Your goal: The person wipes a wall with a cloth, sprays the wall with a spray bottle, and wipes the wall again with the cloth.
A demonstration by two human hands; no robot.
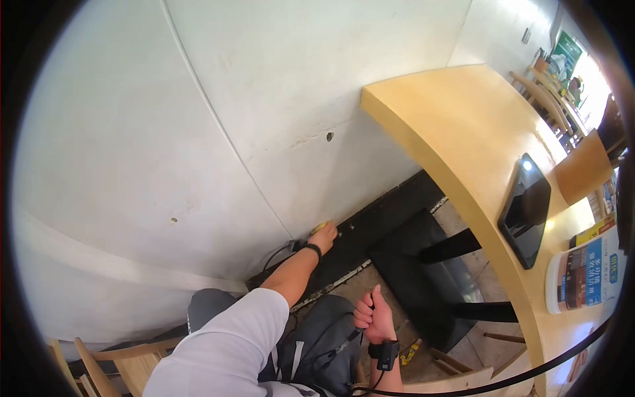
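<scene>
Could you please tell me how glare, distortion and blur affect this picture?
In the head view, wide-lens distortion bows the tabletop, with black at the corners; the background at upper right is blown out; the black phone mirrors a bright spot; the black floor plate has pale sheen; the yellow item at the left hand is too small to identify.

Left hand [325,236] far, right hand [374,319] near.
Left arm [297,276] stretches out, back of hand showing; right fingers curl inward, thumb raised.
</scene>
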